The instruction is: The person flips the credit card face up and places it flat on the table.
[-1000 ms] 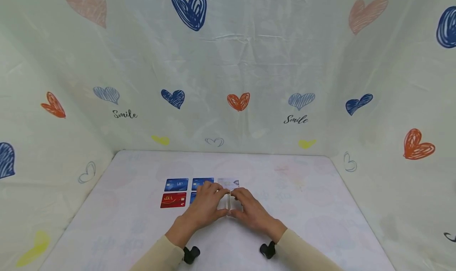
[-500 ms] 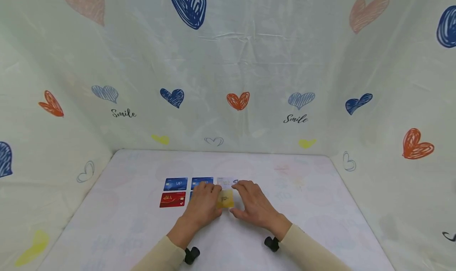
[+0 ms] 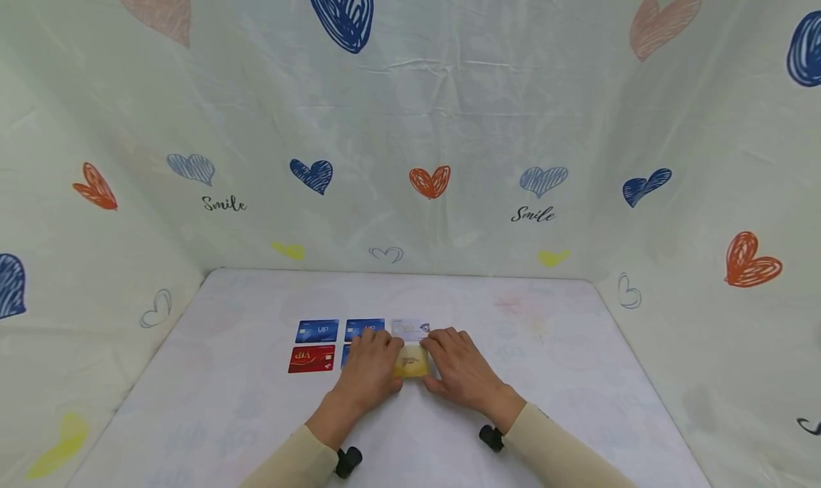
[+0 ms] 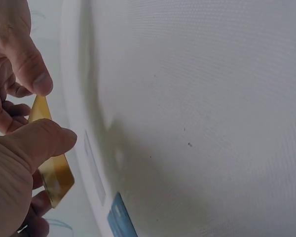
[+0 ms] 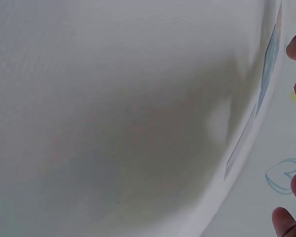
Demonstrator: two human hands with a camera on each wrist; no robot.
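A yellow card (image 3: pixel 410 360) with dark script is held between my two hands, face toward the head camera. My left hand (image 3: pixel 365 367) pinches its left side; in the left wrist view the left thumb (image 4: pixel 52 140) lies across the card, with fingers behind it. On the card's other end is my right hand (image 3: pixel 463 370), its thumb (image 4: pixel 33 74) pressing near a corner. Only the card's thin edge shows in the right wrist view. Just beyond it a pale card (image 3: pixel 409 328) lies flat on the table.
On the table (image 3: pixel 545 374) to the left lie a blue VIP card (image 3: pixel 317 331), a second blue card (image 3: pixel 359 325) and a red VIP card (image 3: pixel 311 358). Another blue card (image 3: pixel 346 355) is mostly hidden by my left hand. A curtain with printed hearts surrounds the table.
The yellow card, seen edge-on between both hands at first, has turned to show its face. My right hand came away from it, then took its right side again.
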